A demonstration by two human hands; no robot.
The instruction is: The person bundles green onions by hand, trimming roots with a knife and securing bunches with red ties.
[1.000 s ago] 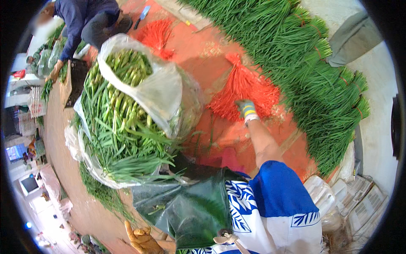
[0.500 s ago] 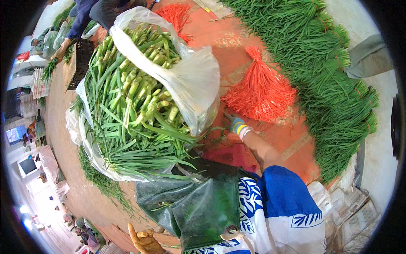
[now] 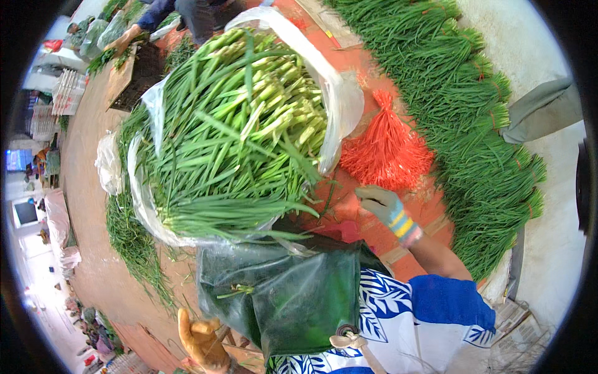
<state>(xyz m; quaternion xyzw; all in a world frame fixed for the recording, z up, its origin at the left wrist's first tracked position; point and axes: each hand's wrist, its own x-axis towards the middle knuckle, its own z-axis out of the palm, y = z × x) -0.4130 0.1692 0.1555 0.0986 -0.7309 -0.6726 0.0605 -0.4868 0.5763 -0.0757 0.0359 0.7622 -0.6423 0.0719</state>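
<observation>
A large clear plastic bag (image 3: 339, 106) holds a heap of pale-stemmed green stalks (image 3: 237, 124). My right hand (image 3: 381, 206), in a grey glove with a striped cuff, is between that heap and a fanned bundle of red ties (image 3: 386, 156), fingers slightly bent, holding nothing visible. Low at the left, my left hand (image 3: 200, 336), in a yellow-brown glove, has its index finger raised and the others bent, with nothing clear in it. It is beside the dark green apron (image 3: 274, 293) over my blue-and-white patterned clothing.
A long row of tied green bundles (image 3: 461, 156) lines the right. Another person's grey-trousered leg (image 3: 539, 106) is beyond it. At top left, a co-worker's hand (image 3: 121, 40) hovers by a black crate (image 3: 140, 75). Loose greens (image 3: 134, 243) lie on the floor (image 3: 87, 187) left of the bag.
The bag's white flap has folded back to the right, showing more stalks. My right hand has moved from the red ties down toward me, below them. My left hand stays low at the left.
</observation>
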